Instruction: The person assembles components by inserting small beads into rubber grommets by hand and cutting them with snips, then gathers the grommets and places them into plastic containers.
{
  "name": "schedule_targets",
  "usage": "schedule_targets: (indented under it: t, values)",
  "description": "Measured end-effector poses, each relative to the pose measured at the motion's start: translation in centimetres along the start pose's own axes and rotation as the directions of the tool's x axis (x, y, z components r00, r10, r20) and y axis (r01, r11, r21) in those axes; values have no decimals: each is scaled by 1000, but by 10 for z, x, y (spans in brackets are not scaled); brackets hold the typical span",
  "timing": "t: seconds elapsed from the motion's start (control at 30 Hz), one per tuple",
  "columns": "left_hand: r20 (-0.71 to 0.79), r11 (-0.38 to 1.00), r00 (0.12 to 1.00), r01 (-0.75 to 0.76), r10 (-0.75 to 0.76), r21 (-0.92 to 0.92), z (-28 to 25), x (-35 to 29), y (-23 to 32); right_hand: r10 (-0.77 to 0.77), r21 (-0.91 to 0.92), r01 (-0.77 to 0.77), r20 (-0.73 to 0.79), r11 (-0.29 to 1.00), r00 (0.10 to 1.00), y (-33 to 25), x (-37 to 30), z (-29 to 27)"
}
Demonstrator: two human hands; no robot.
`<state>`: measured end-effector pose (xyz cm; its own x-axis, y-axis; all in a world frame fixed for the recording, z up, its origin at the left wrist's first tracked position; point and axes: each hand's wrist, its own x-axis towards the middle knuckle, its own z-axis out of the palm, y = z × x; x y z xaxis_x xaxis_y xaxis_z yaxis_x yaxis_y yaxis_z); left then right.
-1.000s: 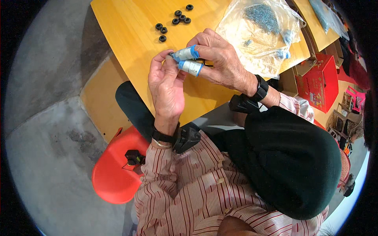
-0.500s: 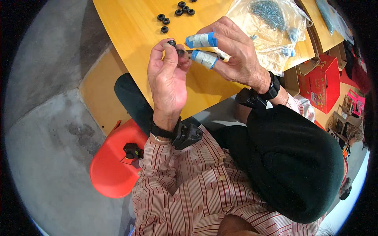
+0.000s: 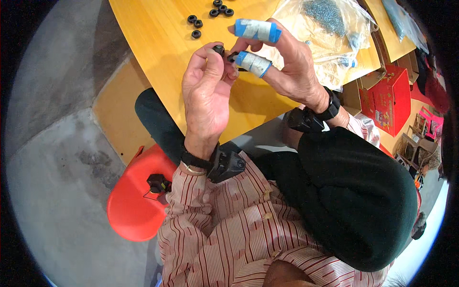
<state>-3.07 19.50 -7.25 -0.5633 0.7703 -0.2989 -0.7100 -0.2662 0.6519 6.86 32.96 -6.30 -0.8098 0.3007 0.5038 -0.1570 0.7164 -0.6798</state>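
My left hand (image 3: 205,91) is raised over the near edge of the table, palm up. Its thumb and fingertips pinch a small black ring-shaped part (image 3: 218,49). Close beside it, my right hand (image 3: 291,62) has its taped thumb against a second small black part (image 3: 233,57), with curled fingers behind. The taped forefinger is lifted away from the thumb. Blue and white tape wraps both of these digits. Below the right thumb a short dark piece shows, too hidden to name. Several loose black ring-shaped parts (image 3: 198,23) lie on the table beyond my hands.
A clear plastic bag (image 3: 330,48) of small bluish metal pieces lies right of my hands on the yellow table (image 3: 148,33). Red box (image 3: 389,100) at right; red stool (image 3: 134,205) with a black device (image 3: 158,183) at lower left. Both wrists carry strapped black devices.
My right forefinger has lifted up and away from the thumb. The right thumb has shifted slightly right and the black parts between my hands show more apart. The left hand stays nearly still.
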Motion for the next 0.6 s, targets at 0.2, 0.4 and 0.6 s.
schedule_targets:
  t: [0.2, 0.4, 0.6]
  values:
    - [124, 975, 983, 154, -135, -162, -2, 1, 3, 190, 334, -187, 24, 924, 981, 6, -5, -4]
    - [127, 957, 973, 214, -192, -194, 0, -1, 7, 192, 375, -199, 56, 906, 980, 9, -3, -2]
    - [240, 991, 964, 127, -111, -52, -9, -1, 7, 417, 722, -328, 60, 609, 907, 0, 13, -5]
